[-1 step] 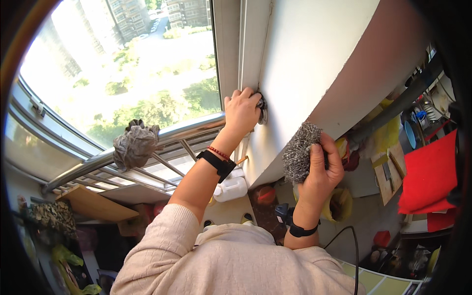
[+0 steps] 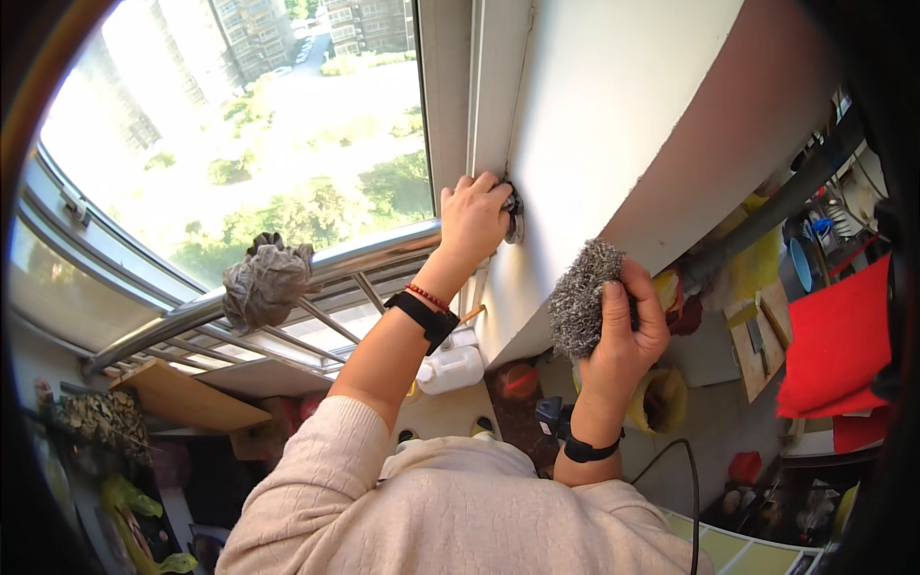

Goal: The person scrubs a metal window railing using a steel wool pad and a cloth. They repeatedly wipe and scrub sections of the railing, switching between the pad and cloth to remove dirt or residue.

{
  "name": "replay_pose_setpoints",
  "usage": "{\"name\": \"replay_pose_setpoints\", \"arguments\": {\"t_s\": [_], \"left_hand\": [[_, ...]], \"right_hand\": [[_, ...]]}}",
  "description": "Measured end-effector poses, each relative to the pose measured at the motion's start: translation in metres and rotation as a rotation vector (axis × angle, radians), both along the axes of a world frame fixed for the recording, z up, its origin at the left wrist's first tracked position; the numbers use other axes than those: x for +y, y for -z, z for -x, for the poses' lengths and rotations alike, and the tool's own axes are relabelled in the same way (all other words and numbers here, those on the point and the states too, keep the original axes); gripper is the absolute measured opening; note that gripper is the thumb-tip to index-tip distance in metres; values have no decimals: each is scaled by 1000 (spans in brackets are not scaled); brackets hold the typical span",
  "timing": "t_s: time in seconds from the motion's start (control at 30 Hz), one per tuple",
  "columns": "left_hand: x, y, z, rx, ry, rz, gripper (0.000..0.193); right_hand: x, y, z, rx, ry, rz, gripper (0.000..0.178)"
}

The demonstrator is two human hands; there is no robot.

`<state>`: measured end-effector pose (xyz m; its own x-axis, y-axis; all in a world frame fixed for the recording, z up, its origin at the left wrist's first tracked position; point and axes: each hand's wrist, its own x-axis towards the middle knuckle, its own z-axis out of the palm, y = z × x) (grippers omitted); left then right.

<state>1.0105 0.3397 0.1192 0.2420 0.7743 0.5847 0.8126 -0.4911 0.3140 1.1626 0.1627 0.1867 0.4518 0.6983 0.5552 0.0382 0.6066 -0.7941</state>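
Observation:
My right hand (image 2: 628, 316) is closed round a grey steel wool scourer (image 2: 583, 302), thumb on its near face, held up in front of the white wall. The fingers of my left hand (image 2: 474, 216) curl over the wall end of the metal handrail (image 2: 379, 240). Beside those fingers, a shiny round flange (image 2: 516, 216) with dark patches sits against the wall; my hand partly covers it. Farther left, a crumpled grey-brown rag (image 2: 268, 283) is draped over the same rail.
Beyond the rail is a window (image 2: 307, 153). A white plastic jug (image 2: 450, 369) stands on the floor below, near a yellowish bag-lined bin (image 2: 661, 398). Wooden boards (image 2: 192, 407) lean at left. Red cloth (image 2: 834, 335) and clutter fill the right. A black cable (image 2: 692, 479) hangs beside me.

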Motion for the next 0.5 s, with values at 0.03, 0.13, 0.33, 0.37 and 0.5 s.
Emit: {"name": "replay_pose_setpoints", "arguments": {"t_s": [0.03, 0.13, 0.33, 0.37, 0.5], "left_hand": [[0, 0, 3, -26, 48, -51, 33], [-8, 6, 6, -50, 170, -169, 28], [-9, 9, -6, 238, -95, -234, 14], [-4, 4, -5, 293, -149, -153, 9], [20, -20, 0, 350, -11, 168, 15]], "right_hand": [[2, 0, 3, -21, 5, -11, 17], [8, -1, 9, -51, 4, -31, 17], [16, -2, 6, -24, -8, -32, 17], [16, -1, 4, -19, -2, -47, 17], [17, -1, 0, 6, -18, -34, 16]]}}
